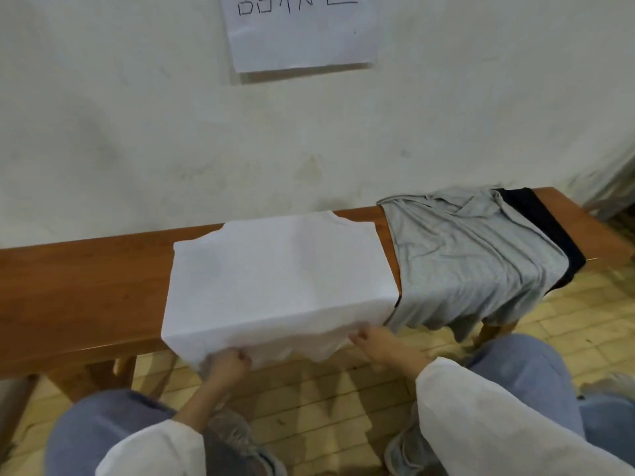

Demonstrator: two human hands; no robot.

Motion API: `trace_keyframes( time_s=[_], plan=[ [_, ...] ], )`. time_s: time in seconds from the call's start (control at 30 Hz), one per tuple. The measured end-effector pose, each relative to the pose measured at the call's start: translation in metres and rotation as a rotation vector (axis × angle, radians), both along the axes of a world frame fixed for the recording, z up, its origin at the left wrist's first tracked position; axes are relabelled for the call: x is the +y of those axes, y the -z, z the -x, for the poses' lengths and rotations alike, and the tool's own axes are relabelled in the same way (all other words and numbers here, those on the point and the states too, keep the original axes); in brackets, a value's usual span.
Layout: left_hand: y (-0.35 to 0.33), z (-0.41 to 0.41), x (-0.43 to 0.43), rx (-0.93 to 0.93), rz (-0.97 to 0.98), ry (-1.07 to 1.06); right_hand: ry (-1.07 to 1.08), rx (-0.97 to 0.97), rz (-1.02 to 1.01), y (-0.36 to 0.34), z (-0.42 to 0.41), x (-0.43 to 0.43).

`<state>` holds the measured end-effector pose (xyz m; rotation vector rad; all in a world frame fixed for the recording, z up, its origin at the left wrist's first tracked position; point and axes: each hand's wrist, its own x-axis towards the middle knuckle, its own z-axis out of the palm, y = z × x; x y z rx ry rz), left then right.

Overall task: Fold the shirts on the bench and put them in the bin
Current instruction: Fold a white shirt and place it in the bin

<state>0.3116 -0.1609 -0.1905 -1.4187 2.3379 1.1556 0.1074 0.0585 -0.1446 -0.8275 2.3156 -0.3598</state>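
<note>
A white shirt (278,273) lies flat across the wooden bench (79,280), its sides folded in and its lower part hanging over the front edge. My left hand (228,364) grips that hanging hem at the lower left. My right hand (381,341) pinches the hem at the lower right. To the right, a crumpled grey shirt (470,259) is draped over the bench. A dark shirt (543,221) lies under it, showing only along the grey shirt's right side. No bin is in view.
The bench stands against a pale wall with a paper sign (302,32) taped above. My knees in blue jeans (525,369) sit close to the bench front, over a tiled floor (326,407). The bench's left part is bare wood.
</note>
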Motion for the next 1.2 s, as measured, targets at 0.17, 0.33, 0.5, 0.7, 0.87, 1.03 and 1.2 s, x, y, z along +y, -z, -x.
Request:
trace_keyframes(
  time_s=[0.17, 0.33, 0.5, 0.7, 0.87, 1.03, 1.2],
  plan=[
    [-0.004, -0.017, -0.033, 0.096, -0.412, -0.714, 0.147, -0.018, -0.120, 0.027, 0.022, 0.001],
    [0.002, -0.015, -0.047, 0.095, -0.399, -0.822, 0.317, -0.031, -0.098, 0.042, 0.045, -0.011],
    [0.023, -0.016, -0.047, 0.100, -0.441, -0.813, 0.210, -0.103, -0.239, 0.055, 0.056, -0.022],
    [0.048, -0.027, -0.043, 0.078, -0.566, -0.920, 0.208, -0.171, -0.301, 0.084, 0.055, -0.016],
    [0.058, -0.033, -0.046, 0.062, -0.588, -0.982, 0.327, -0.211, -0.306, 0.094, 0.053, -0.016],
    [0.037, -0.038, -0.038, -0.076, -0.566, -0.824, 0.434, -0.241, -0.195, 0.078, 0.038, -0.013],
    [0.006, -0.042, -0.024, -0.235, -0.433, -0.604, 0.542, -0.216, -0.026, 0.060, 0.019, 0.008]
  ],
)
